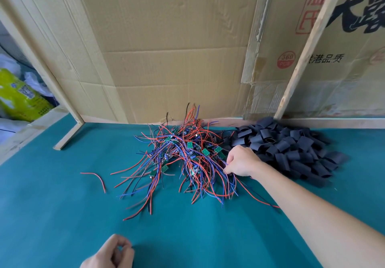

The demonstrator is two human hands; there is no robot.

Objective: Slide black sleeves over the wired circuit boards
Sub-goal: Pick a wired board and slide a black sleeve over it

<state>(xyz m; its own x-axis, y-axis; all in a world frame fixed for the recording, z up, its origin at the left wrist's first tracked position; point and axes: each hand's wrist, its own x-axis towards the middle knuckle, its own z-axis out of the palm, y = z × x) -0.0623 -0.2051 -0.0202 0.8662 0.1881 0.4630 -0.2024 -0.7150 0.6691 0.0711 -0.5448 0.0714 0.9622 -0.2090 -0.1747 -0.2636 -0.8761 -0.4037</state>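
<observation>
A tangled heap of small green circuit boards with red, blue and black wires (181, 155) lies in the middle of the teal table (62, 195). To its right is a pile of flat black sleeves (291, 149). My right hand (241, 160) reaches into the right edge of the wire heap, fingers curled down among the wires; whether it grips one I cannot tell. My left hand (112, 252) rests at the near edge of the table, fingers loosely curled with nothing visible in them.
Flattened cardboard sheets (166, 49) and a wooden slat (308, 49) stand as a wall behind the table. A single loose red wire (98, 178) lies left of the heap. A green and yellow package (18, 97) sits beyond the table's left edge.
</observation>
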